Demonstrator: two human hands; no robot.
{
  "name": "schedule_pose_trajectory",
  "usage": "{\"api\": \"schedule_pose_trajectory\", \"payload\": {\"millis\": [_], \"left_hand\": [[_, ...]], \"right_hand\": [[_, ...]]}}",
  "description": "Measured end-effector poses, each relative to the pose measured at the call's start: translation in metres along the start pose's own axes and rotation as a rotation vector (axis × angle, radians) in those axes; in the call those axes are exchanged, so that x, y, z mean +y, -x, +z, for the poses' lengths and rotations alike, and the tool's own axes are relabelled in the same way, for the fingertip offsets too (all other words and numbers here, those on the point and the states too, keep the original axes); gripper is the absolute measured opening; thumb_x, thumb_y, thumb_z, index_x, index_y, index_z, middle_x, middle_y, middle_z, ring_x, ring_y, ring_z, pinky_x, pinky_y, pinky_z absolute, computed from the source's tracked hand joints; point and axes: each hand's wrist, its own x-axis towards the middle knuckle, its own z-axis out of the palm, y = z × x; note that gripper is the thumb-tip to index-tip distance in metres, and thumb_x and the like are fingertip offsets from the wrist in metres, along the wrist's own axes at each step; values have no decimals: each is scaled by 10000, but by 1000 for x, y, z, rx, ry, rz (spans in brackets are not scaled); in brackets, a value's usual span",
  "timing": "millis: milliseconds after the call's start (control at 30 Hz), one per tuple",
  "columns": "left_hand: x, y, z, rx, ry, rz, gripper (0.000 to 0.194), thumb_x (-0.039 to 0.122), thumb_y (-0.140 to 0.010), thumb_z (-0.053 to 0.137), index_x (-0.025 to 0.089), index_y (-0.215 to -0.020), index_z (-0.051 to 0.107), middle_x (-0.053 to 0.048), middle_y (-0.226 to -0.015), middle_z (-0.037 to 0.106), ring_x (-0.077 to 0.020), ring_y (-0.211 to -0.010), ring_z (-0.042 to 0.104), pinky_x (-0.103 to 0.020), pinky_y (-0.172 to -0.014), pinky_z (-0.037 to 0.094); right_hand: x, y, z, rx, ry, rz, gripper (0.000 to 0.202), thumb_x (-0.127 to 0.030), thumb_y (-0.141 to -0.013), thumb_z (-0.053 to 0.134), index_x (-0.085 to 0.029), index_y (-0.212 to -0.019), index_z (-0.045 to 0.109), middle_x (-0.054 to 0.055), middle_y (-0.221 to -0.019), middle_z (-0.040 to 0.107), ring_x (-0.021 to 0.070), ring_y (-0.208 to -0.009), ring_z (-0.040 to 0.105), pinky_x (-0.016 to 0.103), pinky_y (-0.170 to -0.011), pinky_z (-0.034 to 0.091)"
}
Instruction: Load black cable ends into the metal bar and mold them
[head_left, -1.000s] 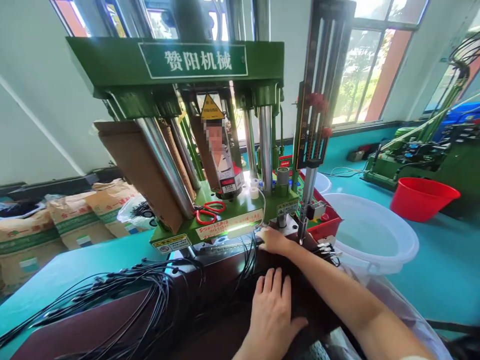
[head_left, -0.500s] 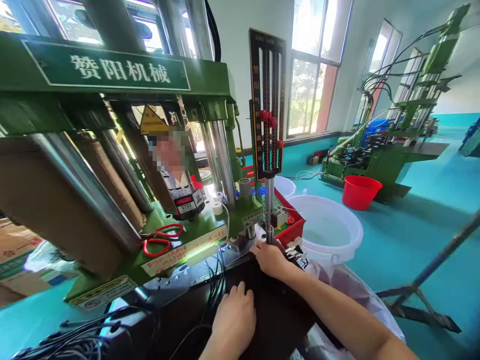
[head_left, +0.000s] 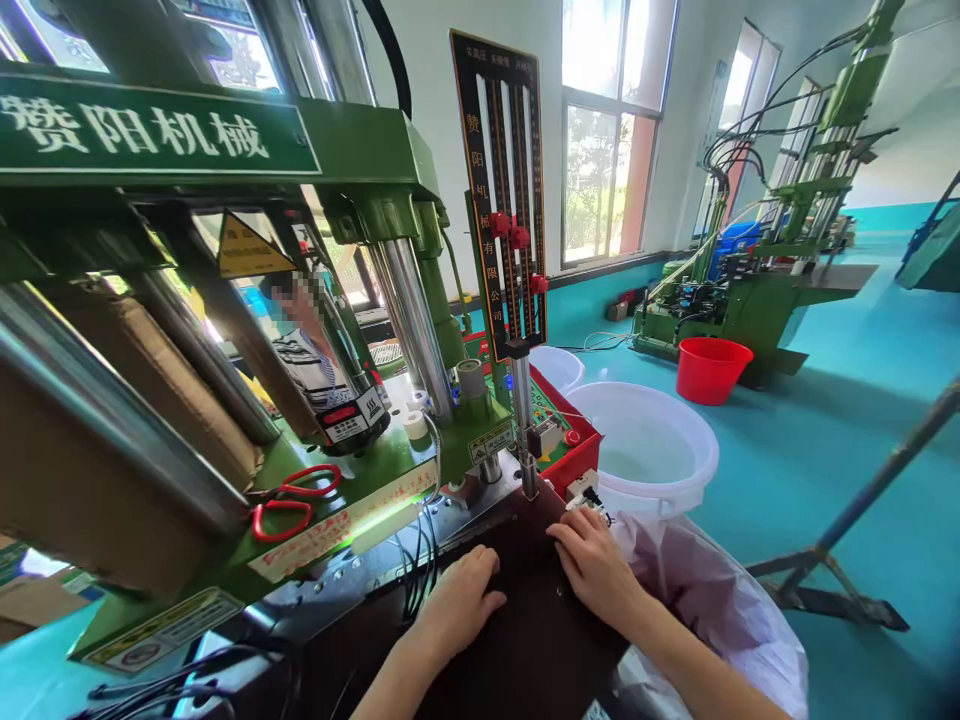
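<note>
My left hand rests on the dark tabletop with its thumb apart and nothing visible in it, to the right of a bundle of black cables. Over the table's far right part lies my right hand, fingers loosely bent and apart. Its fingertips are beside small white and black pieces; whether they touch is unclear. A metal post stands beyond both hands, below a black slotted panel with red knobs.
A green press fills the left, with red-handled scissors on its bed. A red control box, white tub and plastic bag are right. A person is behind the press; a red bucket stands farther off.
The view has shifted, with the press sliding left. My right hand has moved from the base of the metal post to beside the white and black pieces. My left hand's thumb now shows apart.
</note>
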Motion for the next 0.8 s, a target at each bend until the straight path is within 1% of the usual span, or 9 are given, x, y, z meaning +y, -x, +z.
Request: {"api": "schedule_pose_trajectory", "payload": {"millis": [133,233,367,500,567,633,667,733,800], "left_hand": [[-2,1,-20,-7,35,71,116,212,-749,482,194,-845,544,-9,-896,600,-157,-844,547,-256,-742,389],[4,2,-30,-2,-45,98,143,202,-772,438,188,-843,561,-31,-884,618,-176,-844,563,-274,-740,401],[21,2,-26,-12,-267,51,263,90,-756,354,119,-914,562,-117,-896,613,-232,-836,589,-331,-713,439],[24,6,-18,1,-284,86,328,27,-739,295,100,-901,570,-140,-886,603,-255,-831,579,-379,-723,449],[18,13,-20,89,-157,123,312,48,-763,291,113,-898,564,-134,-917,592,-244,-887,552,-387,-793,426],[9,23,-25,157,107,114,262,112,-799,325,138,-951,537,-106,-939,587,-210,-913,531,-356,-837,402],[5,27,-28,147,283,102,231,157,-816,345,151,-964,522,-83,-906,591,-186,-883,532,-328,-824,403],[-4,34,-34,33,657,95,183,252,-831,383,166,-937,505,-22,-747,571,-132,-708,522,-264,-689,417],[-9,36,-37,-98,976,101,170,309,-819,425,159,-859,496,35,-586,473,-81,-525,418,-206,-505,337]], "right_hand": [[-22,21,-8,-40,-214,-35,210,-98,-850,391,-212,-935,546,62,-893,530,217,-866,457,388,-784,399],[-33,30,-10,-84,-311,-51,219,-88,-836,397,-220,-922,549,65,-886,538,214,-847,475,383,-763,419],[-40,32,-5,-125,-471,-30,241,-74,-811,402,-212,-911,573,76,-893,547,206,-831,501,357,-736,442],[-46,32,3,-127,-757,74,227,-72,-775,451,-206,-848,620,60,-873,566,184,-806,535,307,-711,447],[-50,30,8,-141,-959,179,175,-103,-763,497,-196,-794,642,43,-801,585,176,-748,550,302,-680,442],[-55,27,11,-171,-1257,314,118,-165,-758,549,-188,-805,656,29,-733,607,172,-696,565,316,-671,444],[-59,24,11,-182,-1417,376,124,-201,-753,578,-189,-848,657,28,-737,626,174,-700,577,328,-691,446],[-67,15,8,-200,-1660,426,233,-256,-742,625,-189,-965,638,48,-831,657,191,-790,593,356,-769,432],[-74,5,3,-187,-1756,368,320,-271,-722,665,-190,-1027,614,66,-956,646,213,-925,565,366,-849,389]]}}
